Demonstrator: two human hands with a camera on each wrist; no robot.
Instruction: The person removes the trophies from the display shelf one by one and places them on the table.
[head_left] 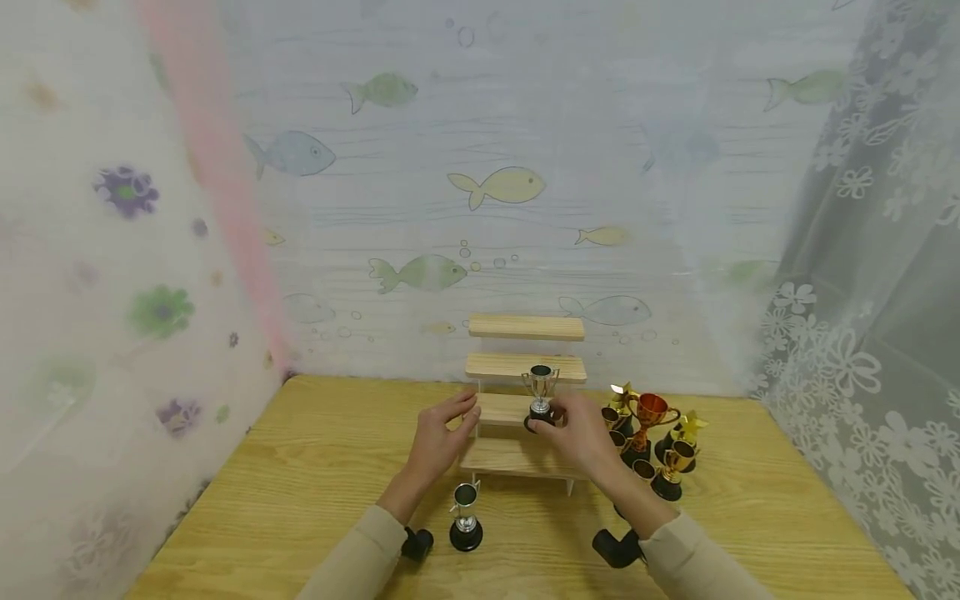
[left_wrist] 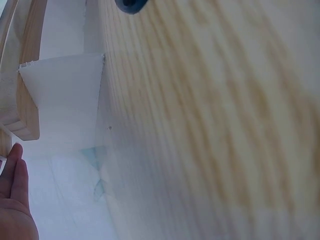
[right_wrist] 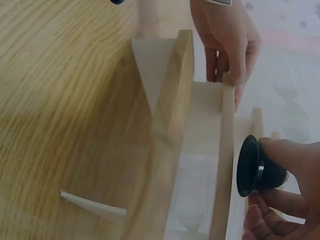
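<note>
My right hand (head_left: 585,429) pinches a small silver trophy cup (head_left: 540,383) by its black base, upright over the second step of a wooden stepped display stand (head_left: 498,410). In the right wrist view the underside of the trophy's black base (right_wrist: 246,167) shows, close above that step. My left hand (head_left: 438,437) holds the left end of the same step between thumb and fingers; its fingertips (left_wrist: 18,150) show at the board's end in the left wrist view. A second silver trophy (head_left: 466,517) stands on the table in front of the stand, left of centre.
Several gold trophies (head_left: 675,467), some with star tops, and a larger red-bowled cup (head_left: 651,408) cluster on the table right of the stand. A black object (head_left: 617,548) lies by my right forearm, another (head_left: 417,544) by the left. A fish-print curtain (head_left: 420,192) hangs behind.
</note>
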